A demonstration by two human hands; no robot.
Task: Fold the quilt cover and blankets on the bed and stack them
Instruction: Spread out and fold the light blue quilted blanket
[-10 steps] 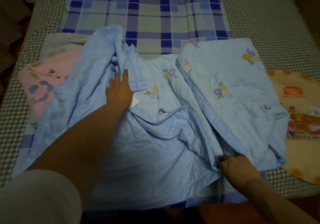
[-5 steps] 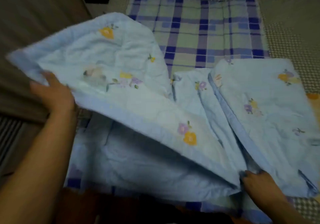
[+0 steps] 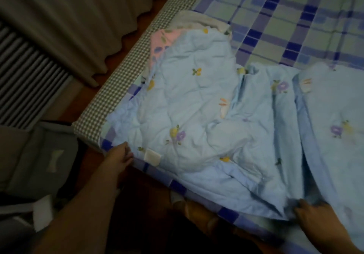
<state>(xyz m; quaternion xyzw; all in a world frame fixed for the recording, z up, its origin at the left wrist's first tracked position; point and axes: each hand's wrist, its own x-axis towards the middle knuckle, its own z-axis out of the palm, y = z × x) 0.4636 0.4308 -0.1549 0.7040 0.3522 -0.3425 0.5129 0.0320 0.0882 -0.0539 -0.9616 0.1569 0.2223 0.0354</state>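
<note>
Hands observed: our left hand (image 3: 120, 155) pinches the blue quilt (image 3: 193, 104) at its near corner; our right hand (image 3: 313, 217) grips its near edge.

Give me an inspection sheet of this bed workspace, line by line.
Surface: bed, checked edge, under a plaid sheet.
Job's things: light blue floral quilt spread out, wrinkled; pink blanket peeking from under it.
Clutter: nothing seen.
Grippers: left hand grips the quilt's near corner; right hand holds its near edge.
Cables: nothing seen.
Surroundings: curtain, grey chair.
</note>
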